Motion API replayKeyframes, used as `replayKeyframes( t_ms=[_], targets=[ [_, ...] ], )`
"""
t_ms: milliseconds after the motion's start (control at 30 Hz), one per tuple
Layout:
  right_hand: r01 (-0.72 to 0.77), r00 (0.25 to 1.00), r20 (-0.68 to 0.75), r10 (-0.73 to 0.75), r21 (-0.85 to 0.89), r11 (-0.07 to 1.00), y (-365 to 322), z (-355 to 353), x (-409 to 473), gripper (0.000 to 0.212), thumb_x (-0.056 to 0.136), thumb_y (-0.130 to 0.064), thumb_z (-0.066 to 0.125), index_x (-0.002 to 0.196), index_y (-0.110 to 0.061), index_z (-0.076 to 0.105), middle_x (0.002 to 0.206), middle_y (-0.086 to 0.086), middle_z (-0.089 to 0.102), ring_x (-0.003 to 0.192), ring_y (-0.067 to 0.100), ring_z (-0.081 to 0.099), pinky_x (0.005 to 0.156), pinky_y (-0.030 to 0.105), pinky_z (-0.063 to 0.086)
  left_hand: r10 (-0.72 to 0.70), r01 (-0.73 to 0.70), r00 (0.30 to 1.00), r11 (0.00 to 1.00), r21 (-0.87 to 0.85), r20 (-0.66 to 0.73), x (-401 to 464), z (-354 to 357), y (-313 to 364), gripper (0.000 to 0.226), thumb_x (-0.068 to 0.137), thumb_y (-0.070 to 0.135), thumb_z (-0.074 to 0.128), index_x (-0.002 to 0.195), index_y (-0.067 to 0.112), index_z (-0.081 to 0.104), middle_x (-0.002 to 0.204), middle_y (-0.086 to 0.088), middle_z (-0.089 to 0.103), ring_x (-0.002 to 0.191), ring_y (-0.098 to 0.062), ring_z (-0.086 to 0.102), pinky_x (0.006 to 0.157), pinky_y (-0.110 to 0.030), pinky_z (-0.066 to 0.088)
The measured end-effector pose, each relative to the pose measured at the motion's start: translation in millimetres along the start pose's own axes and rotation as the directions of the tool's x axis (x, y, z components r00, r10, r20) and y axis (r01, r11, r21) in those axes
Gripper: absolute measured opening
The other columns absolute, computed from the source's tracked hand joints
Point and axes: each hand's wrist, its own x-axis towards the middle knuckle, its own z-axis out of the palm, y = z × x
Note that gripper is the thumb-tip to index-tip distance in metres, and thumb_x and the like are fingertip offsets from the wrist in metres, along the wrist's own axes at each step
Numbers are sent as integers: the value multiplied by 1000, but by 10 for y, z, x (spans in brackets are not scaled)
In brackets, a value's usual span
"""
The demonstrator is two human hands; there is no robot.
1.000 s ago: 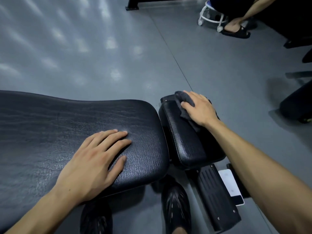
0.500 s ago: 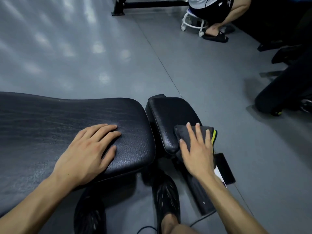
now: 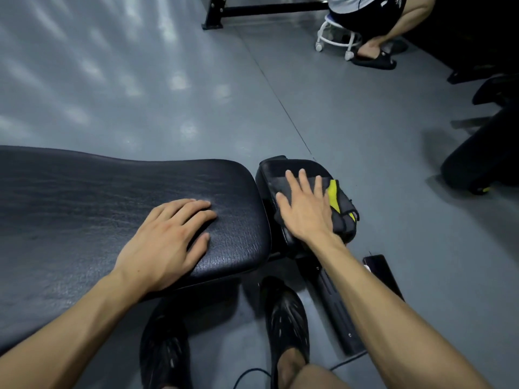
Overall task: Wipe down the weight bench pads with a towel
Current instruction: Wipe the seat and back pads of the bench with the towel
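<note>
head view: right hand [image 3: 304, 210] flat on towel [image 3: 341, 211]

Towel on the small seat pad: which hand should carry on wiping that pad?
Right. The right hand lies flat on the towel, pressing it onto the small seat pad. The left hand rests bare on the long pad, apart from the towel, likely just bracing.

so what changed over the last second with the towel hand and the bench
The right hand swept the towel from the small pad's far end to its near end, then back to the middle. The left hand stayed flat on the long pad.
</note>
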Motion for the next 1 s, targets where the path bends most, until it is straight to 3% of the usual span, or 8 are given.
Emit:
replayKeyframes(
  t_ms=[100, 200, 333, 500, 633, 733, 867, 1000],
  targets=[
    [240, 966, -78, -247, -89, 967, 34, 146, -589, 69, 98, -54, 30, 162, -31, 16, 171, 2, 11, 156, 38, 9, 125, 54, 11, 2, -2, 1000, 1000, -3, -6, -10, -6, 7, 43, 99, 46, 40, 136, 30, 57, 147, 10, 52, 137, -19, 45, 115, -38, 33],
    [329, 934, -110, -339, -102, 939, 323, 247, -895, 74, 96, -47, 48, 162, -33, 17, 171, -2, 11, 157, 32, 9, 126, 52, 13, -3, 3, 1000, 1000, -6, -11, -20, -6, 18, 44, 99, 46, 39, 136, 30, 57, 147, 10, 53, 137, -19, 45, 115, -38, 33],
    [314, 936, -131, -327, -111, 943, 414, 298, -891, 79, 94, -46, 55, 162, -33, 18, 171, -3, 13, 158, 30, 8, 126, 52, 14, -6, 6, 1000, 1000, -12, -13, -23, -2, 8, 44, 99, 46, 39, 136, 30, 56, 147, 10, 52, 137, -17, 45, 115, -37, 32],
    [288, 953, -68, -297, -111, 951, 286, 163, -618, 70, 93, -49, 43, 160, -35, 26, 169, -2, 22, 156, 35, 13, 125, 55, 13, -8, 8, 1000, 1000, -8, -18, -19, 15, 5, 43, 99, 46, 39, 136, 31, 56, 147, 11, 52, 137, -17, 44, 115, -36, 31],
    [109, 992, 64, -110, 26, 994, 123, -87, 1, 66, 101, -47, 39, 162, -34, 16, 171, -4, 12, 157, 36, 0, 125, 58, 6, -6, 6, 1000, 1000, -15, -25, -23, 17, 2, 42, 99, 46, 40, 135, 31, 56, 146, 11, 52, 137, -17, 44, 115, -35, 30],
    [9, 996, 86, -14, 54, 998, 24, -83, 184, 70, 102, -53, 35, 163, -31, 9, 172, 0, 6, 156, 38, -6, 124, 60, 3, -5, 4, 1000, 1000, -28, -28, -15, 26, -11, 42, 99, 46, 40, 135, 32, 56, 145, 12, 52, 136, -17, 44, 115, -36, 30],
    [144, 989, 12, -145, 39, 989, 147, -9, -234, 80, 98, -62, 40, 163, -33, 2, 172, -1, 1, 157, 34, -7, 125, 52, -3, -13, 12, 999, 999, -43, -33, -13, 30, -23, 41, 99, 46, 41, 135, 32, 56, 146, 12, 52, 136, -17, 45, 115, -38, 32],
    [256, 958, -135, -254, -3, 967, 364, 138, -720, 83, 90, -64, 44, 162, -33, 17, 171, -3, 12, 158, 30, 3, 126, 48, -3, -8, 6, 999, 999, -44, -38, -19, 33, -23, 41, 99, 45, 41, 135, 32, 56, 145, 12, 52, 136, -17, 45, 115, -38, 33]
  ],
)
